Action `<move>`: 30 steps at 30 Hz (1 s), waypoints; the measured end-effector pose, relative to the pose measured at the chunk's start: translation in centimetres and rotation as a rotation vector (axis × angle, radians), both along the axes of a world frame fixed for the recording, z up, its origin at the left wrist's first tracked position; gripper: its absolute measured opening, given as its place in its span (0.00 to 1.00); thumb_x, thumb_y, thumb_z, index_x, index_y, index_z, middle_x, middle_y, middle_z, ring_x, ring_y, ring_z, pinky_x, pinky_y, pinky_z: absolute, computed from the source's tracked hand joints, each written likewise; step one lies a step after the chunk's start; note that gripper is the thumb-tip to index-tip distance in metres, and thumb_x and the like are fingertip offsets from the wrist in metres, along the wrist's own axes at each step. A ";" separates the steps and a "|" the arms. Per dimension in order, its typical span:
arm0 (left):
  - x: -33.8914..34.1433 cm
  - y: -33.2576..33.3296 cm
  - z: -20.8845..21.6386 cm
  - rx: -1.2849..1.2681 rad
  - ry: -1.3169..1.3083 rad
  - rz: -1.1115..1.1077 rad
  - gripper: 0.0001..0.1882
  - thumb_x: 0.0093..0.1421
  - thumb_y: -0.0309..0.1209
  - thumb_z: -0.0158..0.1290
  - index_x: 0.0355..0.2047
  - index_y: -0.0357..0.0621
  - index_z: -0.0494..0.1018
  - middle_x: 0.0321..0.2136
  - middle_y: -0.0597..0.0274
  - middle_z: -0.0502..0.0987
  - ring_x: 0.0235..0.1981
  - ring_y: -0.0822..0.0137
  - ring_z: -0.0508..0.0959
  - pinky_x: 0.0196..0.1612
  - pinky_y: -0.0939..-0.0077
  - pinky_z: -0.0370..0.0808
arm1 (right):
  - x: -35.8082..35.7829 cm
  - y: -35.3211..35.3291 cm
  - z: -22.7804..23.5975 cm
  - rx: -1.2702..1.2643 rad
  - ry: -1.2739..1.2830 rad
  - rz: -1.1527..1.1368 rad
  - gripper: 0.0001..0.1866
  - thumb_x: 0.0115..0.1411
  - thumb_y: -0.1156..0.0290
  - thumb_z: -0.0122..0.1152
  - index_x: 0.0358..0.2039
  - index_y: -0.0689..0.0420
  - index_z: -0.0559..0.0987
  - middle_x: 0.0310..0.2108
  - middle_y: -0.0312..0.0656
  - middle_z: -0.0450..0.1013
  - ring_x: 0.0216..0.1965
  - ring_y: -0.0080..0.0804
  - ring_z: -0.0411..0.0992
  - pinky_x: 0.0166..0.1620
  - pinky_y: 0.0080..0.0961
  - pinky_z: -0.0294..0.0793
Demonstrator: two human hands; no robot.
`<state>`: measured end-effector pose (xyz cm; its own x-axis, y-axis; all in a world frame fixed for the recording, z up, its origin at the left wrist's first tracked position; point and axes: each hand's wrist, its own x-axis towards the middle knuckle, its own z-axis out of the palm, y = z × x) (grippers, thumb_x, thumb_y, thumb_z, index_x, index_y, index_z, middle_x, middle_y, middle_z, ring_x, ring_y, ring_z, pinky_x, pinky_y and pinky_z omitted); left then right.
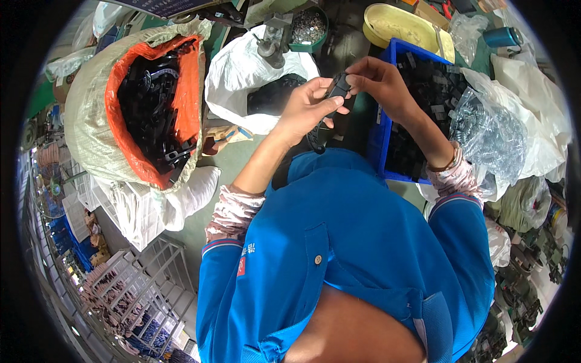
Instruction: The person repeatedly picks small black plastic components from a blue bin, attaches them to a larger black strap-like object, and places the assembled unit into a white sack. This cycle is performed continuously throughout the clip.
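My left hand [308, 109] is closed round a long black plastic part [339, 86], its thumb lying across the piece. The part's curved, hook-like lower end [315, 141] sticks out below my fingers. At the upper end, the thumb and fingers of my right hand [382, 86] pinch the same part; whether a smaller piece sits between those fingertips is too small to tell. Both hands are raised in front of my lap, between a white sack [233, 81] with black contents and a blue crate [376, 142] of small black pieces.
On the left stands a big woven sack [85, 115] with an orange lining, full of black plastic parts. A green bowl [321, 39] of small metal pieces and a yellow tub [381, 21] are at the far side. Clear plastic bags [493, 136] lie over the crate's right side.
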<state>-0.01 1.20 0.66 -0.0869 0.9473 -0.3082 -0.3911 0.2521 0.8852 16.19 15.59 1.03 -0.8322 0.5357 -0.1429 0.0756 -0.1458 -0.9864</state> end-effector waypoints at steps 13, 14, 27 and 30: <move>0.8 0.6 0.0 0.281 0.905 0.196 0.15 0.54 0.33 0.66 0.27 0.40 0.70 0.17 0.60 0.69 0.17 0.77 0.64 0.19 0.77 0.64 | 1.3 3.7 1.0 0.028 0.023 0.226 0.13 0.60 0.75 0.59 0.46 0.61 0.79 0.46 0.42 0.76 0.45 0.27 0.74 0.47 0.26 0.76; 0.6 0.5 -0.6 0.282 0.893 0.225 0.15 0.54 0.32 0.66 0.26 0.40 0.70 0.17 0.62 0.68 0.18 0.77 0.63 0.19 0.77 0.63 | 0.7 6.1 1.9 0.078 -0.067 0.150 0.14 0.61 0.74 0.58 0.47 0.62 0.79 0.43 0.43 0.78 0.41 0.29 0.77 0.43 0.28 0.80; -2.5 -1.7 1.9 0.038 0.937 0.295 0.15 0.54 0.30 0.66 0.26 0.39 0.68 0.26 0.66 0.78 0.23 0.80 0.68 0.25 0.80 0.68 | -9.1 26.2 -15.0 0.766 -1.094 0.252 0.15 0.53 0.61 0.64 0.28 0.62 0.81 0.24 0.44 0.78 0.24 0.30 0.78 0.27 0.34 0.78; -3.4 -3.1 1.2 -0.030 0.999 0.283 0.15 0.55 0.29 0.65 0.26 0.39 0.68 0.30 0.63 0.80 0.24 0.78 0.68 0.28 0.78 0.69 | -7.8 24.0 -10.9 0.813 -1.102 0.223 0.16 0.53 0.60 0.64 0.31 0.62 0.81 0.25 0.44 0.78 0.24 0.30 0.77 0.27 0.34 0.78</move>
